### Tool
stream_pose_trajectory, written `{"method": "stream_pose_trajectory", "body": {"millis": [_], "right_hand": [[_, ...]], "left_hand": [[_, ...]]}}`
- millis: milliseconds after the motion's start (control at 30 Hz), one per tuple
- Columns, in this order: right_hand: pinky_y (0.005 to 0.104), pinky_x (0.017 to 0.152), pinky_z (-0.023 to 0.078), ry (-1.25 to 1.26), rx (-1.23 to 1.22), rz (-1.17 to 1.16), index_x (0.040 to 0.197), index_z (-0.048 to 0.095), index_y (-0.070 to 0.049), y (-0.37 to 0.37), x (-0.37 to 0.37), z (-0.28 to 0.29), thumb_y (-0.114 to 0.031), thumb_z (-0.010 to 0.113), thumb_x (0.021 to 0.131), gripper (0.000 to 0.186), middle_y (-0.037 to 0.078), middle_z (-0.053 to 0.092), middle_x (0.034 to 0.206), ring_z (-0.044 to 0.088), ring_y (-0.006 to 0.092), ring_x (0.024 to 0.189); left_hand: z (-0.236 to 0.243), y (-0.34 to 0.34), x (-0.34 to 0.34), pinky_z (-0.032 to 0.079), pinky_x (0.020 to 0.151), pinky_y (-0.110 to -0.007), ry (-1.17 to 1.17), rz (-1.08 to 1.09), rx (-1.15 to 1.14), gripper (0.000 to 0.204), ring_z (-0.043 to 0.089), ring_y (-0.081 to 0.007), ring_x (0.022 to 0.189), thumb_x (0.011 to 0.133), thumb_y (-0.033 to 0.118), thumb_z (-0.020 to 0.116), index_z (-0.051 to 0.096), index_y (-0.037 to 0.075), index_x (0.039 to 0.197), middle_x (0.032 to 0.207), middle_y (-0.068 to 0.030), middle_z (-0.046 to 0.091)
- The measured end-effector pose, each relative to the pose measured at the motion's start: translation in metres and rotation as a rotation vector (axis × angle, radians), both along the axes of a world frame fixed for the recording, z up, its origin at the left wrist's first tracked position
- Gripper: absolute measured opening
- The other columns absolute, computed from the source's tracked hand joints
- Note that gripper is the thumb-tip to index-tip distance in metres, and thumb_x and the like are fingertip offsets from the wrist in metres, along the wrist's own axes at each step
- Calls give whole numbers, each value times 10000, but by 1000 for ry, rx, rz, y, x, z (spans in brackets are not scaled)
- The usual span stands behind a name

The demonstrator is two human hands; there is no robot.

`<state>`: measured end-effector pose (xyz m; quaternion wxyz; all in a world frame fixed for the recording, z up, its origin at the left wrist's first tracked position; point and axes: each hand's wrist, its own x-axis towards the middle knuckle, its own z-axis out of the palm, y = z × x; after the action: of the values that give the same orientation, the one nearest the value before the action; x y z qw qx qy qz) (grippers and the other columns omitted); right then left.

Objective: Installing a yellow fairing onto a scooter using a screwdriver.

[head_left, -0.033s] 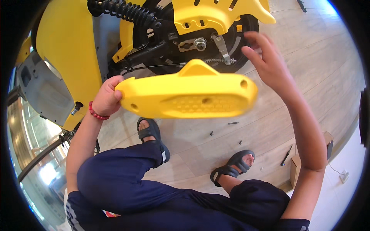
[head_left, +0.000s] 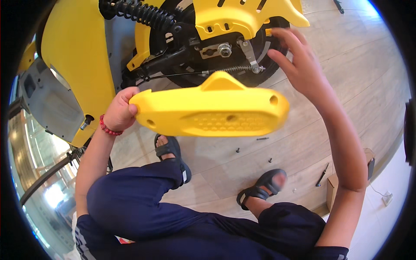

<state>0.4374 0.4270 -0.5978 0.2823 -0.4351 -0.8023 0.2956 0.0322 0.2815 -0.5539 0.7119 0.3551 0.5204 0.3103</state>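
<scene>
Steady now, the left hand (head_left: 121, 112) pinches the yellow plastic side cover (head_left: 210, 110) by its left end alone, holding it in front of the rear wheel's (head_left: 251, 79) near edge; gripped one-ended, it likely wants a firm pinch and level wrist, or support under the free end. The right hand (head_left: 301, 65) spreads thumb and fingers wide, nothing visible between them; whether it touches the wheel is hard to tell. The cover's back is hidden, and the yellow fender (head_left: 234, 19) runs off the top.

Wheel (head_left: 256, 79), upper centre: partly hidden by guard (head_left: 229, 19) and held panel (head_left: 208, 110). Bodywork (head_left: 73, 56), upper left: cropped above. Right toes (head_left: 281, 178): blurred.
</scene>
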Motion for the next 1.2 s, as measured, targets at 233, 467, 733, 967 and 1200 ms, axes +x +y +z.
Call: {"method": "stream_pose_trajectory", "body": {"millis": [233, 467, 733, 967, 1200], "right_hand": [[369, 883, 448, -94, 352, 33, 1234, 598, -181, 17, -48, -2, -203, 691, 827, 419, 62, 546, 1146, 536, 264, 988], [365, 893, 441, -28, 343, 31, 1234, 619, -198, 19, -53, -7, -176, 687, 827, 413, 50, 562, 1115, 529, 266, 988], [315, 788, 469, -39, 274, 28, 1223, 645, -214, 30, -52, -10, -171, 735, 786, 449, 39, 552, 1006, 532, 193, 855], [237, 665, 445, 3, -223, 108, 1276, 613, -219, 40, -50, 4, -142, 722, 813, 481, -3, 481, 773, 458, 105, 675], [299, 814, 479, -49, -107, 280, 1378, 504, -241, 51, -33, -1, -264, 599, 925, 464, 77, 514, 1041, 548, 166, 981]], "left_hand": [[0, 4, -20, 460, 736, -228, 39, -36, -34, 370, 585, -83, 794, 776, 357, 789, 554, 87, 870, 847, 12, 626], [-4, -1, -29, 466, 755, -237, -8, 83, -8, 385, 577, -83, 833, 783, 370, 780, 536, 95, 896, 877, 17, 601], [-9, 10, -36, 484, 829, -262, -14, 56, 96, 390, 601, -107, 932, 800, 385, 752, 560, 101, 986, 976, 9, 632], [-11, 26, -34, 465, 817, -248, 47, 67, 131, 404, 581, -90, 917, 812, 409, 741, 551, 93, 977, 970, 16, 615], [-7, 42, -21, 455, 798, -238, 26, 62, 156, 372, 568, -74, 898, 843, 392, 715, 558, 91, 995, 969, 28, 612]]}}
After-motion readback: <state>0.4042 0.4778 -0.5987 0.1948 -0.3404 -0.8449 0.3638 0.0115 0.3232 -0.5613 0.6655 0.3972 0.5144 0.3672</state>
